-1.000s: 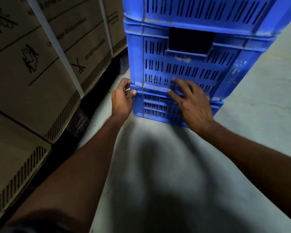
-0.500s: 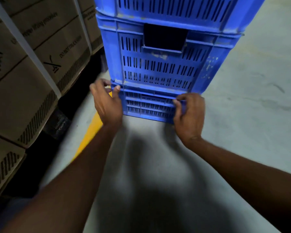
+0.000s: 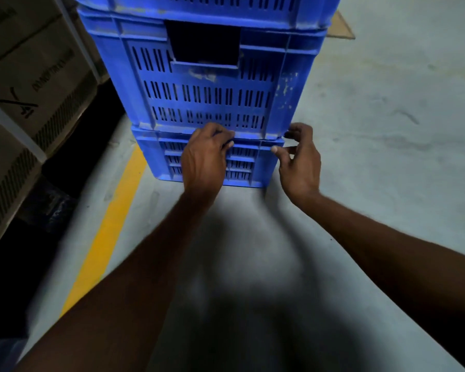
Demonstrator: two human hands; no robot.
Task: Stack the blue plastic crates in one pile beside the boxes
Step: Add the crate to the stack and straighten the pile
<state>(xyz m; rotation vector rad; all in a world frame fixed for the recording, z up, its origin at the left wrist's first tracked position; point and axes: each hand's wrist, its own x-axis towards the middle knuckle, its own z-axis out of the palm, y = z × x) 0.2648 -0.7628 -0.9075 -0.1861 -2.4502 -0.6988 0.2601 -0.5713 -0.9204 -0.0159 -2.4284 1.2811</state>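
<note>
a: the left hand [image 3: 204,154] is curled at the top rim of the bottom crate [image 3: 156,157], near the middle of its front wall, knuckles toward us. the fingers hook in right at the seam under the middle crate [image 3: 207,98].

b: and the right hand [image 3: 300,159]?

a: it grips the same rim at the front right corner. the thumb presses on the rim strip and the curled fingers wrap round the corner. both hands have hold of that crate.

b: how do the crates sit?

a: three in one upright pile, open side up. the top crate [image 3: 212,6] is cut off by the frame. each turns a slotted wall toward us, and the middle one shows a square handle hole high in that wall. this front wall runs left to right. how far back the crates reach is hidden, so i cannot tell their long axis.

b: where is the pile?

a: on a grey concrete floor [image 3: 387,130], just to the right of the cardboard boxes [image 3: 24,76], with a dark gap between them. a yellow line [image 3: 110,224] runs along the floor from the pile's left corner toward us. a flat cardboard sheet [image 3: 341,25] lies behind, at the upper right. the light is dim, and shadow falls between the forearms.
</note>
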